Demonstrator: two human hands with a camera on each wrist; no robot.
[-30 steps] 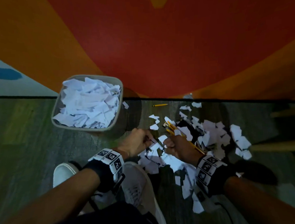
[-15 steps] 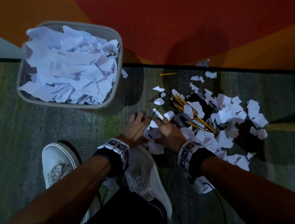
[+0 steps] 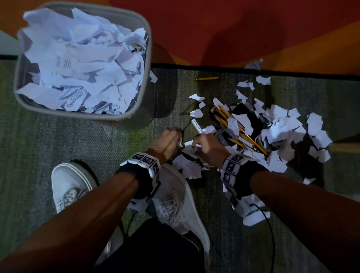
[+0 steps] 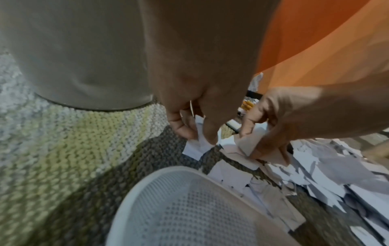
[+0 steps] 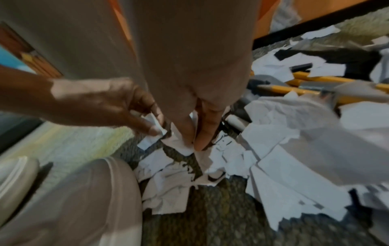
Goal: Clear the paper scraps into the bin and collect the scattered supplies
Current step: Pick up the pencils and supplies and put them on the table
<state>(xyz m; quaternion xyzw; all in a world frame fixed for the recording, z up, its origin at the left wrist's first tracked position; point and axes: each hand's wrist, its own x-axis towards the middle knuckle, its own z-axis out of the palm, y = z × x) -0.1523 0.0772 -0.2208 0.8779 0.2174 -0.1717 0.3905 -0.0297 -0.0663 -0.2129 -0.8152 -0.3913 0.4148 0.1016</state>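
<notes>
A grey bin [image 3: 141,121] heaped with white paper stands at the upper left of the head view. Torn paper scraps [image 3: 277,119] litter the carpet to its right. Both hands are down at the near edge of that pile. My left hand [image 3: 180,143] pinches a small scrap [image 4: 195,143] between thumb and fingers. Close beside it, my right hand [image 3: 196,145] pinches another scrap [image 4: 249,144] off the carpet. A bundle of yellow pencils [image 3: 225,113] lies loose on the scraps just right of my right hand. A white marker [image 3: 196,125] lies beyond the fingertips.
One pencil [image 3: 206,78] lies alone near the wall's black skirting. A grey object [image 3: 224,136] and a black one [image 3: 244,113] sit half buried in the scraps. My white shoes [image 3: 69,182] stand under the forearms. A wooden leg [image 3: 350,147] crosses the right edge.
A second ago my right hand gripped the pencil bundle; it now lies on the scraps. Both hands dropped onto the near scraps and curled round them. My head has moved closer to the bin.
</notes>
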